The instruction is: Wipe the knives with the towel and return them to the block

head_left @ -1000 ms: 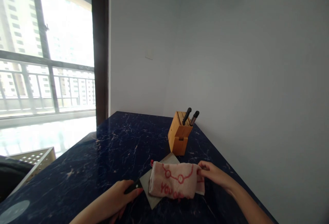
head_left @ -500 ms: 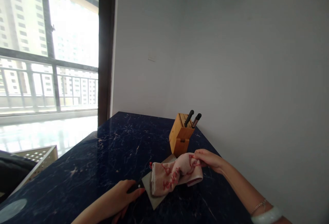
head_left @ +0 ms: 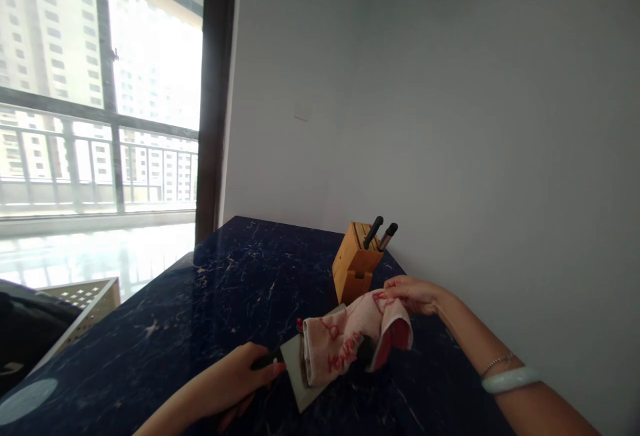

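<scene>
A cleaver with a wide grey blade [head_left: 295, 371] lies flat on the dark blue marble counter [head_left: 215, 303]. My left hand [head_left: 239, 381] is closed round its black handle. A pink cloth with red print [head_left: 350, 339] drapes over the blade. My right hand [head_left: 415, 294] pinches the cloth's far right end and holds that end raised off the blade. A bangle and a thin bracelet sit on my right wrist.
A wooden knife block [head_left: 356, 265] with two dark handles stands near the grey wall [head_left: 450, 123] behind the cloth. A perforated beige box [head_left: 80, 299] sits left of the counter, by a large window [head_left: 100, 89]. A pale round mark [head_left: 27, 401] shows at the counter's near left.
My right hand has lifted the cloth's right end up and back, so the cloth went from lying flat on the blade to bunched and raised. My left hand has stayed on the handle.
</scene>
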`<state>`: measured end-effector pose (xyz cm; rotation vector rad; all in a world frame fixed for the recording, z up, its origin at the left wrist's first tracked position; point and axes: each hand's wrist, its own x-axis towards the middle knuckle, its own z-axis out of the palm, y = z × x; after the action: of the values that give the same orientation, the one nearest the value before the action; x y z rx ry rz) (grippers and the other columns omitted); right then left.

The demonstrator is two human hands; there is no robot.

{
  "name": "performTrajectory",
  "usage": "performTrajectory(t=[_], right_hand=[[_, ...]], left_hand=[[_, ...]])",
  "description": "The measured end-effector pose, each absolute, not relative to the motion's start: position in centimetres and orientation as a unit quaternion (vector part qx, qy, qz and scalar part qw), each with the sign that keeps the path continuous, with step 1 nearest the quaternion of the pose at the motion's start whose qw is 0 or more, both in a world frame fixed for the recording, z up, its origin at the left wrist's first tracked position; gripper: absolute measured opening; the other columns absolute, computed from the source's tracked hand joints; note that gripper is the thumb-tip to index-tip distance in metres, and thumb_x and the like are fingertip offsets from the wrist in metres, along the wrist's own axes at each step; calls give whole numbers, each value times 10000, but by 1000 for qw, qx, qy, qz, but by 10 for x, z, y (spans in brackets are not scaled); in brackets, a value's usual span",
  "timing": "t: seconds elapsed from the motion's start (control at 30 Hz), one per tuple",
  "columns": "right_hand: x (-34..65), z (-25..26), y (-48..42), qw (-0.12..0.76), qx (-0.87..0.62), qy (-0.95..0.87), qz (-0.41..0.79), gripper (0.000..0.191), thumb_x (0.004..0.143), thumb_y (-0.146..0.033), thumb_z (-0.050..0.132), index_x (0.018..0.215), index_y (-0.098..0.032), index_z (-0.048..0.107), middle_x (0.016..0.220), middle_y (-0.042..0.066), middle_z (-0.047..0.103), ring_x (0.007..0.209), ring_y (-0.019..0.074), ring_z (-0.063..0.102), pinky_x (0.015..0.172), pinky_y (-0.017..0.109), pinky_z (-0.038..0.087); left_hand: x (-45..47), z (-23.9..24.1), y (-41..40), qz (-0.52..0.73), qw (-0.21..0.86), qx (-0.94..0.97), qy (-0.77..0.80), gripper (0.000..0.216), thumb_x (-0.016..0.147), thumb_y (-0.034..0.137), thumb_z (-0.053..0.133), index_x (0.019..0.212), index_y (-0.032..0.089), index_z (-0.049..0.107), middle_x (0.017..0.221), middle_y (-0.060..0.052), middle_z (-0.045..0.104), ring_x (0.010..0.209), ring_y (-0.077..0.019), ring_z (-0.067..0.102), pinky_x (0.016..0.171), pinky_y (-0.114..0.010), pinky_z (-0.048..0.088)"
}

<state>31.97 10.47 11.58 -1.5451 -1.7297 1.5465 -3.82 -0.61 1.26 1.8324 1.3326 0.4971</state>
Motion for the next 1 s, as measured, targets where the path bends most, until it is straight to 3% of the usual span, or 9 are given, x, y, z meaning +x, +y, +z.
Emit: performTrajectory(t=[0.23, 0.37, 0.47, 0.53, 0.6, 0.67, 0.77, 0.83, 1.0], right_hand=[[337, 122, 113, 59, -606, -654, 449, 343, 501, -400, 716, 691, -139, 601, 567, -13, 557, 520, 95, 519, 510, 207, 417], [335, 114, 114, 30, -655, -686, 316, 199, 556, -309, 688, 601, -128, 617, 514, 3, 557, 559, 136, 543, 563, 241, 424], [323, 110, 104, 49, -683, -703, 192, 122, 633, -253, 627, 672, -137, 631, 675, 54, 621, 769, 219, 569, 739, 349, 408], [306, 107, 88, 81, -694, -707, 106, 142, 713, -226, 546, 801, -145, 624, 884, 101, 619, 960, 273, 506, 861, 448, 310], [282, 100, 66, 123, -680, -722, 26, 205, 784, -183, 447, 932, -167, 587, 1066, 114, 554, 1091, 269, 412, 932, 471, 202], [254, 88, 42, 173, -615, -764, -87, 201, 789, -168, 443, 928, -189, 587, 1009, 91, 571, 1025, 244, 458, 923, 442, 221], [217, 61, 14, 171, -536, -827, 3, 150, 728, -204, 545, 870, -220, 592, 910, 38, 590, 894, 207, 521, 813, 332, 343], [203, 41, 5, 190, -500, -843, 60, 257, 669, -185, 596, 920, -236, 570, 961, 20, 577, 936, 205, 510, 814, 306, 354], [202, 14, 18, 229, -526, -819, 36, 331, 704, -58, 489, 990, -215, 543, 968, 36, 577, 967, 215, 488, 844, 329, 346]], left_hand=[[-39, 5, -3, 188, 420, 719, 522, 529, 732, 650, 357, 750, 160, 559, 464, 16, 545, 346, -107, 464, 328, -185, 285], [-39, 0, -2, 179, 449, 696, 532, 529, 722, 652, 366, 795, 164, 557, 437, 23, 525, 300, -108, 449, 279, -180, 271], [-38, -2, -3, 187, 443, 695, 534, 512, 734, 635, 364, 791, 163, 556, 443, 15, 536, 307, -120, 473, 277, -181, 272], [-37, -2, -3, 185, 437, 697, 537, 506, 742, 624, 355, 796, 163, 557, 446, 14, 543, 315, -127, 483, 288, -190, 285], [-36, -1, -3, 189, 424, 703, 539, 497, 744, 613, 361, 795, 163, 565, 458, 14, 554, 345, -130, 499, 323, -198, 319], [-35, 1, -4, 199, 408, 708, 541, 491, 742, 606, 373, 795, 161, 576, 475, 12, 566, 386, -129, 516, 369, -201, 352], [-34, 4, -5, 200, 402, 707, 546, 500, 737, 609, 379, 809, 160, 584, 491, 10, 577, 400, -126, 523, 376, -197, 358], [-33, 5, -6, 186, 407, 701, 556, 512, 734, 619, 371, 810, 159, 582, 485, 8, 574, 367, -127, 513, 334, -195, 332], [-32, 3, -6, 178, 404, 690, 573, 495, 739, 608, 377, 841, 164, 572, 477, 5, 580, 331, -137, 516, 307, -198, 321]])
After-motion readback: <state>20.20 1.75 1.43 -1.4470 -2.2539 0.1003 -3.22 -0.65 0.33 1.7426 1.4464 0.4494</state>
